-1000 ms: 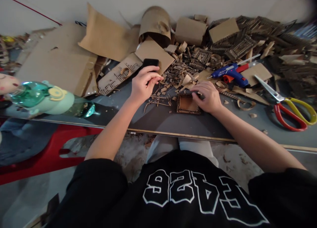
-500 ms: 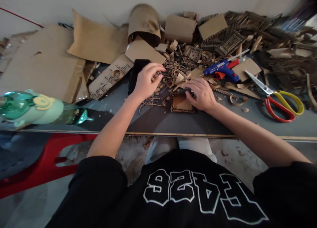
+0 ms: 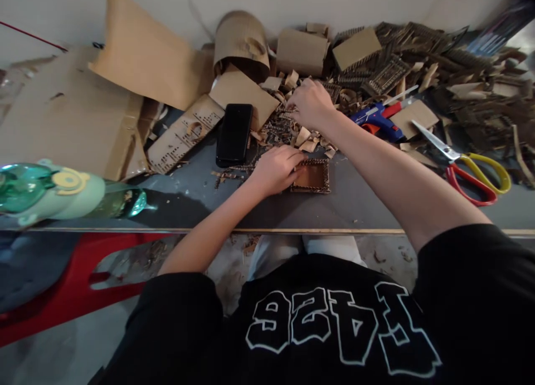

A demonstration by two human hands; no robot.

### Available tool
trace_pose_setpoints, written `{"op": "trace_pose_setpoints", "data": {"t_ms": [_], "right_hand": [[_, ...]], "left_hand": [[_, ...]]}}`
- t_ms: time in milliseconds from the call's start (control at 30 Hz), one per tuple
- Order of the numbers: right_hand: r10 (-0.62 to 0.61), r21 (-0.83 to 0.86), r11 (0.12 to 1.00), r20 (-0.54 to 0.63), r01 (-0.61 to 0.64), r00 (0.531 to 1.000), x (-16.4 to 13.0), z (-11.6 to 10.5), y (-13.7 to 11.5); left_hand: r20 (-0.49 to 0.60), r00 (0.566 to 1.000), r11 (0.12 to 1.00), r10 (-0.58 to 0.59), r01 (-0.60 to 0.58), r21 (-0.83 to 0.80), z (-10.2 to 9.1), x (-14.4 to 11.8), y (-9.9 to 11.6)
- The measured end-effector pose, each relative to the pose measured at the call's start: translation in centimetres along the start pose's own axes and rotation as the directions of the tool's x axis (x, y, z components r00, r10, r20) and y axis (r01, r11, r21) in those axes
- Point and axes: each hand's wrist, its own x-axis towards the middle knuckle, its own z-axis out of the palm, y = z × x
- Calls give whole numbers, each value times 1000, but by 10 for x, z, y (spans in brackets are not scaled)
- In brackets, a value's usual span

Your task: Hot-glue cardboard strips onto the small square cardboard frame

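A small rectangular cardboard tray point(image 3: 311, 177) with ridged corrugated walls lies near the table's front edge. My left hand point(image 3: 278, 170) rests at its left side, fingers closed over the left wall and upper left corner. Farther back, my right hand point(image 3: 312, 102) reaches into a heap of cardboard scraps point(image 3: 278, 123). Its fingers are bent down and drawn together; whatever lies between the fingertips cannot be made out. Curled brown pieces point(image 3: 309, 142) lie between the two hands. A black phone point(image 3: 234, 134) is left of the heap.
On the right are a blue glue gun point(image 3: 382, 120) and open scissors point(image 3: 468, 165) with red and yellow handles. A green bottle point(image 3: 79, 190) lies at left. Cardboard sheets point(image 3: 142, 50), a cardboard cylinder point(image 3: 242, 42) and stacked corrugated pieces point(image 3: 388, 76) line the back.
My right hand has left the tray and moved back and left into the scrap heap. My left hand has come forward and right from beside the heap to the tray's left side.
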Motion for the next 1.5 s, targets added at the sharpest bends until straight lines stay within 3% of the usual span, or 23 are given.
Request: {"op": "trace_pose_setpoints", "data": {"t_ms": [100, 200, 367, 533, 633, 733, 867, 967, 1033, 1100, 1167, 1267, 1367, 1500], "right_hand": [[16, 74, 997, -51, -13, 999, 19, 23, 5], [48, 103, 994, -75, -41, 996, 24, 21, 4], [148, 57, 988, -63, -145, 987, 11, -30, -16], [169, 106, 981, -73, -161, 983, -20, -90, -45], [173, 185, 971, -114, -150, 978, -47, -108, -54], [143, 268, 956, -75, -118, 987, -81, -109, -55], [106, 376, 921, 11, -102, 994, -130, -100, -53], [125, 390, 914, 2, -116, 992, -155, -95, -52], [153, 404, 905, -20, -132, 988, -164, -94, -51], [194, 431, 889, -53, -153, 979, -166, -94, -52], [222, 441, 881, -70, -169, 973, -164, -92, -55], [179, 366, 917, -22, -159, 984, -157, -86, -65], [103, 262, 959, 28, -107, 994, -152, -76, -76], [73, 158, 985, -27, -68, 997, -152, -69, -85]], "left_hand": [[3, 1000, 1000, -10, 10, -24, -3, -8, 7], [0, 1000, 997, -28, 28, -74, -4, -18, 3], [6, 996, 975, -92, 91, -202, -9, -26, -5], [167, 978, 950, -126, 167, -264, -10, -24, -3], [201, 963, 940, -180, 229, -254, -3, -26, 2], [79, 947, 930, -312, 321, -179, 7, -30, 22], [-128, 825, 832, -551, 555, -4, 9, -35, 71], [-161, 801, 810, -577, 586, 14, -2, -36, 88], [-147, 822, 834, -550, 548, -60, -12, -35, 72], [-23, 874, 854, -485, 468, -228, -18, -34, 36], [133, 930, 822, -343, 365, -436, -20, -32, -6], [209, 962, 764, -176, 268, -587, -16, -30, -50], [280, 951, 814, -130, 264, -518, -8, -25, -50], [220, 945, 896, -243, 306, -322, 8, -16, -15]]}}
